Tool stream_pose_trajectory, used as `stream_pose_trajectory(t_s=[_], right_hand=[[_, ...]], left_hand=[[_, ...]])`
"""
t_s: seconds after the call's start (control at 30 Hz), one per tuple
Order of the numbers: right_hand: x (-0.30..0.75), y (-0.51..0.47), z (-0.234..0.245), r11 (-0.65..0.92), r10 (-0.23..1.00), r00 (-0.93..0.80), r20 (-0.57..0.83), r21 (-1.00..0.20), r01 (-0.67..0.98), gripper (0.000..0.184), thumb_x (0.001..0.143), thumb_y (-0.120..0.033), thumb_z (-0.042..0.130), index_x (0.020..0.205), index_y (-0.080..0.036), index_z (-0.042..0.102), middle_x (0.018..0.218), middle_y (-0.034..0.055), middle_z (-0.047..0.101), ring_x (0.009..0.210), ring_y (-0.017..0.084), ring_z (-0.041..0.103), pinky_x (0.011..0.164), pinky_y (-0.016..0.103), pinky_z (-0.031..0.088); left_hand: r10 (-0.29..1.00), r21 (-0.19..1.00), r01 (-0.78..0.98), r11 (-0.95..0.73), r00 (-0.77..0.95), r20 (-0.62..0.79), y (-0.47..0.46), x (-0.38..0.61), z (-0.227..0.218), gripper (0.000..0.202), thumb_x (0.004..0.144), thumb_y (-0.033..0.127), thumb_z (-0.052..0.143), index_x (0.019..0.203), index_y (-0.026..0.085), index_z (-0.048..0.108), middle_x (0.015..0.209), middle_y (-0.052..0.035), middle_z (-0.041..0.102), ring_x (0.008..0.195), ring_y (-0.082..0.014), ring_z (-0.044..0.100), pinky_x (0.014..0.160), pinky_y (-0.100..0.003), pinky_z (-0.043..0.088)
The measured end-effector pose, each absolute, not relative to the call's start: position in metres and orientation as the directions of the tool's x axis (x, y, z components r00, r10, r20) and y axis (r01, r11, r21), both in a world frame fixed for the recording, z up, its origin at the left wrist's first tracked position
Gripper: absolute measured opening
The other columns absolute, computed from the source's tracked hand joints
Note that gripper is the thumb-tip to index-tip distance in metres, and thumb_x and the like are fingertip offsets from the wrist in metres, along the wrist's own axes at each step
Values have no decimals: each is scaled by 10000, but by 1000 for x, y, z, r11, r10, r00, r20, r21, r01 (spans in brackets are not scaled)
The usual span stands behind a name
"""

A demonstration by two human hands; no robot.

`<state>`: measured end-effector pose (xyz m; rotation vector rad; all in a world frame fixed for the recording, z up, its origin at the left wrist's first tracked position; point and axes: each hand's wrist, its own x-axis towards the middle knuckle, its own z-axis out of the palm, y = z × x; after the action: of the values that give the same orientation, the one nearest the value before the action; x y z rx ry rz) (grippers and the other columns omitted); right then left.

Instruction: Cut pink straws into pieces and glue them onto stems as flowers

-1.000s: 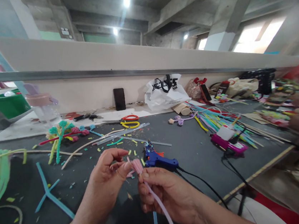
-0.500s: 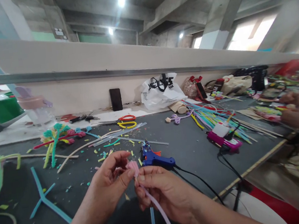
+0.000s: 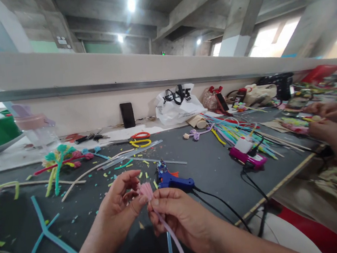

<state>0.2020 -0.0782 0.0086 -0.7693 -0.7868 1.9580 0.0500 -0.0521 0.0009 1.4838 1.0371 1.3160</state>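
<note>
My left hand (image 3: 119,207) and my right hand (image 3: 179,218) meet low in the middle of the view, over a dark grey table (image 3: 215,165). Between them is a pink pipe cleaner (image 3: 147,190) with a small coiled bud at its top. The left thumb and fingers pinch the bud. The right hand grips the stem just below it, and the pale stem trails down past the wrist. A blue glue gun (image 3: 174,180) lies on the table right behind my fingers, its black cord running off to the right.
Finished pipe-cleaner flowers (image 3: 59,157) lie at the left, a blue crossed strip (image 3: 46,231) nearer. A pink glue gun (image 3: 246,156) and coloured pipe cleaners (image 3: 232,129) sit right. Another person's hands (image 3: 326,122) work at far right. A white bag (image 3: 178,103) and phone (image 3: 127,115) stand at the back.
The view has drifted slightly so everything sits a little further left. My left thumb and fingers have closed in on the pink bud; the right hand keeps its grip on the stem.
</note>
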Motion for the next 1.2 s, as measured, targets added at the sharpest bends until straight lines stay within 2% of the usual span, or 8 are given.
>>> stream_pose_trajectory(t_s=[0.23,0.33,0.53,0.63,0.8,1.0,1.1,1.2], right_hand=[[201,-79,8,-382,897,-387,-215,-817,-431,183,665,-241,690,678,-122,552,543,-17,562,472,57,484,534,212,383],[201,-78,6,-366,904,-380,-196,-814,-451,189,674,-256,689,680,-123,555,555,-12,566,486,62,486,541,219,382],[201,-79,4,-367,898,-407,-167,-794,-484,195,680,-266,698,707,-120,572,572,-13,566,491,58,486,540,209,376],[201,-79,3,-370,897,-406,-177,-803,-467,207,679,-281,700,705,-126,565,568,-14,571,476,57,480,540,212,373],[200,-79,3,-346,908,-384,-170,-821,-453,202,682,-285,691,698,-122,572,563,-12,573,477,56,477,542,211,373],[200,-79,5,-363,904,-385,-187,-812,-457,201,674,-282,692,692,-112,585,565,-4,574,478,58,486,541,212,376],[200,-78,4,-367,903,-384,-193,-812,-455,194,673,-270,695,686,-113,581,559,-3,576,477,60,487,542,213,379],[201,-76,2,-358,911,-373,-178,-791,-496,200,679,-268,695,701,-104,583,556,-5,567,465,62,488,527,214,383]], left_hand=[[947,943,111,-315,105,304,-52,51,-1,320,709,233,613,1020,206,545,910,-38,567,857,-167,556,717,-278,486],[915,908,123,-400,109,388,-52,48,-4,264,721,221,608,980,209,561,943,-45,555,850,-168,558,740,-293,487],[744,656,388,-648,133,655,-55,39,-6,241,735,139,601,944,258,577,1039,-38,482,993,-186,503,841,-306,435],[693,549,488,-679,178,699,-56,38,-2,215,734,134,602,912,253,585,1000,-33,490,913,-171,524,787,-281,444],[654,475,538,-696,202,729,-57,39,4,123,743,125,587,793,236,570,929,-19,496,856,-150,533,748,-250,437],[674,483,572,-663,175,718,-58,38,6,83,740,153,587,727,235,596,894,-14,522,785,-139,550,690,-231,441],[718,559,536,-633,136,683,-58,37,8,71,725,174,597,702,238,619,893,-21,538,783,-150,553,681,-242,448],[791,704,399,-587,101,603,-57,37,10,58,684,187,637,645,230,636,906,-27,556,839,-169,554,715,-254,450]])
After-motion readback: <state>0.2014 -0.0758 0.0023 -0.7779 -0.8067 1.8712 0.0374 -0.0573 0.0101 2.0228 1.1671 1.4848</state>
